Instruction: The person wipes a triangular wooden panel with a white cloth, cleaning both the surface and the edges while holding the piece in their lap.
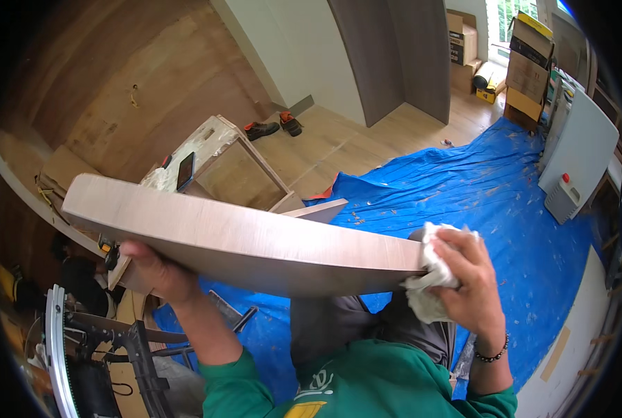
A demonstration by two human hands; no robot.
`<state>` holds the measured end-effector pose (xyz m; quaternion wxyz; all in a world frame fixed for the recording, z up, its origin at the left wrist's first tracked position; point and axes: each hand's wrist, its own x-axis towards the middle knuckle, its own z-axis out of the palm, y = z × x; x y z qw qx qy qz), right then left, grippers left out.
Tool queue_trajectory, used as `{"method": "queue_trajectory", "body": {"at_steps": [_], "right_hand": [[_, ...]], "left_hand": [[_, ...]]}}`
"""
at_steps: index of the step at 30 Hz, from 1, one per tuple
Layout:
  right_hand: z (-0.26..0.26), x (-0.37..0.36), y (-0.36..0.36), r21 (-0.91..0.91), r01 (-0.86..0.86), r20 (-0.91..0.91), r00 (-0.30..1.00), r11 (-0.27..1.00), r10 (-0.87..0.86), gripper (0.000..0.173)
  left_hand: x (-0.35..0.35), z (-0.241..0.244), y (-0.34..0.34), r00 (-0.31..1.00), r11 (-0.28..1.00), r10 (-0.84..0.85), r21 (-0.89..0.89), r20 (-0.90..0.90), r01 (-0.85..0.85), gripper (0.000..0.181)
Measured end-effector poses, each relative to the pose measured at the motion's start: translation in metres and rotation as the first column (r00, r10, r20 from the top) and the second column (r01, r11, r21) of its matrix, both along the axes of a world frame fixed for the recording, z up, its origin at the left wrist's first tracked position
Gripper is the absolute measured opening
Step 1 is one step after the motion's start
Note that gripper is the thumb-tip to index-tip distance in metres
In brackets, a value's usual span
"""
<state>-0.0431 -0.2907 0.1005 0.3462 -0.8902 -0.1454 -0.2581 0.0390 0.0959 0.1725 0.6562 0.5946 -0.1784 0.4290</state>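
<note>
Across my lap I hold a curved wood-grain panel (248, 230), its thick pale edge facing up and its darker face towards me. My left hand (159, 274) grips the panel near its left end, thumb against the near face and the fingers hidden beneath. A crumpled white rag (433, 300) is bunched in my right hand (470, 282), which presses it around the panel's right end. The rag covers that tip, so its shape cannot be made out.
A wooden box frame (227, 138) stands beyond the panel with a smartphone (185, 171) on it. Blue tarpaulin (519, 251) covers the floor. To the right are a plastic jerrycan (561, 198) and leaning panels (582, 141). A machine with a metal rail (57, 345) is at left. Shoes (261, 129) lie behind.
</note>
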Motion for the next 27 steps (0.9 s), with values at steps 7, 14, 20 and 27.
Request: {"method": "queue_trajectory", "body": {"at_steps": [7,14,20,27], "right_hand": [[0.007,0.024,-0.059,0.286,-0.149,-0.218,0.952,0.946,0.216,0.066],[-0.018,0.045,-0.111,0.926,0.164,-0.308,0.848,0.339,0.431,0.072],[-0.01,0.045,-0.147,0.808,0.034,-0.352,0.829,0.589,0.435,0.065],[0.038,0.046,-0.138,0.466,-0.022,-0.329,0.924,0.885,0.196,0.088]], "left_hand": [[0.004,0.003,-0.009,0.999,0.996,0.034,0.084,-0.012,-0.033,0.084],[0.014,0.021,-0.027,0.999,0.989,0.02,0.144,-0.027,-0.016,0.085],[0.025,0.022,-0.019,0.996,0.992,-0.001,0.128,-0.085,0.012,0.082],[0.04,0.022,-0.022,0.994,0.99,0.003,0.141,-0.105,0.012,0.077]]}}
